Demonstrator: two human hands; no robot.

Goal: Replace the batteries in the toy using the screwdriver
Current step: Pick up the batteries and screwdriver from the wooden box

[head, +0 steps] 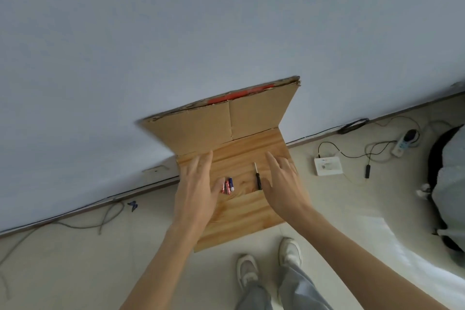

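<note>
2 bare hands are hovering over the small wooden table (pixel 241 214) as I'm watching through the head camera. The left hand (pixel 195 184) is spreading flat, fingers extended and close together, palm down, gripping nothing; its thumb is sitting right against the batteries (pixel 227 185). I'm counting what looks like 3 small cells lying side by side there, red-and-white ones and a blue one, but the thumb is covering part of the leftmost, so I'm not sure of the number. The right hand (pixel 283 181) is likewise lying open and flat, fingers pointing toward the wall (pixel 176 33), holding nothing. The screwdriver (pixel 257 176) is lying on the wood just beside that hand's thumb, black handle toward me, thin shaft pointing away; whether thumb and handle are touching, I cannot tell.

The toy is not showing anywhere I can make out. Whatever is lying under the 2 palms is staying hidden from me.

Behind the table a cardboard sheet (pixel 221 121) is leaning against the wall, with a red strip peeking over its ragged top edge, too blurred to identify. On the floor to the right I'm seeing a white box (pixel 328 165) with cables and a power strip (pixel 405 142), and a grey and black bundle (pixel 450 184) cut off by the frame edge. 2 white shoes (pixel 289 251) and grey trouser legs are showing below, cropped at the bottom.
</note>
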